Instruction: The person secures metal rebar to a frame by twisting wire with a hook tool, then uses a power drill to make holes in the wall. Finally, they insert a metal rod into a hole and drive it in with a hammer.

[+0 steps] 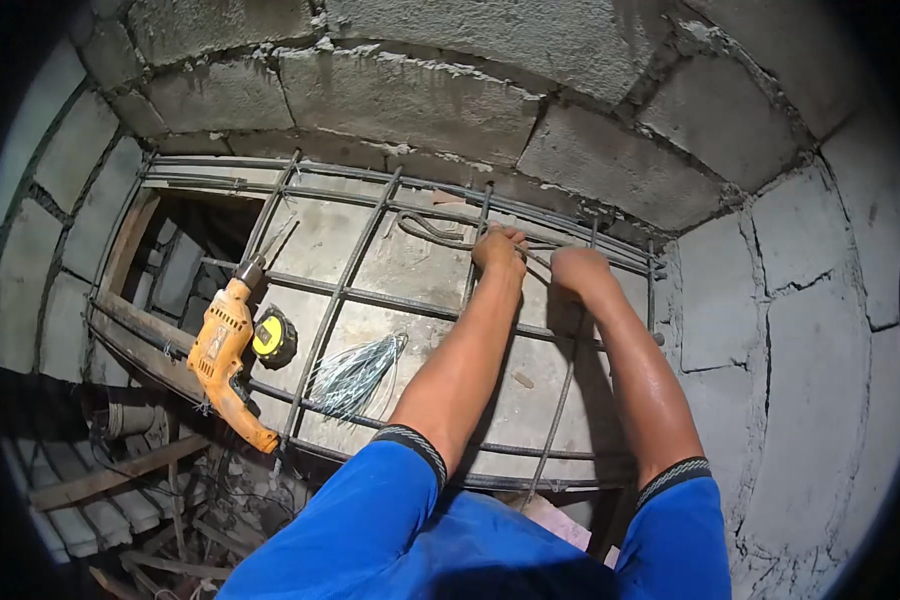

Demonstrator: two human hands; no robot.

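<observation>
A dark grey-brown cord lies in a doubled loop across the steel bar grid, and its strands run on between my two hands. My left hand is closed on it, right over a crossing of the bars. Close to its right, my right hand is curled into a fist where the strands end from view; its fingers are hidden beneath it. Left of my left forearm, a bundle of thin tie wires rests on the board under the bars.
A yellow-orange drill with a long bit lies across the bars at left, beside a black-and-yellow tape measure. An opening gapes behind it. Concrete block walls enclose the back and sides. Rubble and planks lie below left.
</observation>
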